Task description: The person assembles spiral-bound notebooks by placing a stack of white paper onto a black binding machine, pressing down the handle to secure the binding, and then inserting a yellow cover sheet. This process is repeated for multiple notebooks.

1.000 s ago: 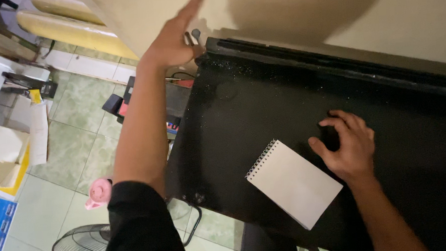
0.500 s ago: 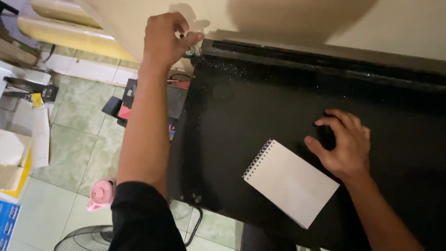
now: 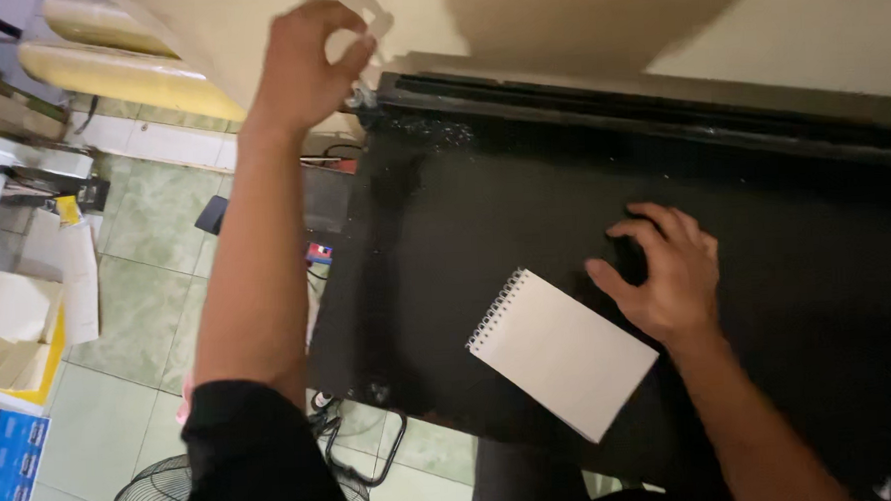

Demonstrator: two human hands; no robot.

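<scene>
Left hand (image 3: pixel 307 61) raised against the cream wall (image 3: pixel 576 19), beyond the far left corner of the black tabletop (image 3: pixel 463 200). Fingers (image 3: pixel 352 56) curled together, pinching a small pale item; kind not discernible owing to blur. Black sleeve (image 3: pixel 254 459) on the left upper arm.

Right hand (image 3: pixel 667 271) resting on the tabletop, palm down. Fingers (image 3: pixel 645 234) bent and slightly spread, covering a small dark object; identity not discernible, grip not confirmed.

Spiral notepad (image 3: pixel 562 351) lying flat on the tabletop near its front edge, blank page up, binding along the upper left side, turned at an angle. Located just beside the right hand, below and left of the thumb; contact not confirmed. Well apart from the left hand.

Raised black ledge (image 3: pixel 660 106) along the back of the tabletop, against the wall. Fine pale specks on the surface near the far left corner.

Green tiled floor (image 3: pixel 135 244) left of the tabletop. Fan grille (image 3: pixel 156 499) at bottom left, black cables (image 3: pixel 370 459) beside it under the front edge. Stack of papers (image 3: pixel 13 319) on a yellow tray at far left, blue sheets (image 3: pixel 9 460) below it. Long yellow object (image 3: pixel 117 74) along the floor by the wall, upper left.
</scene>
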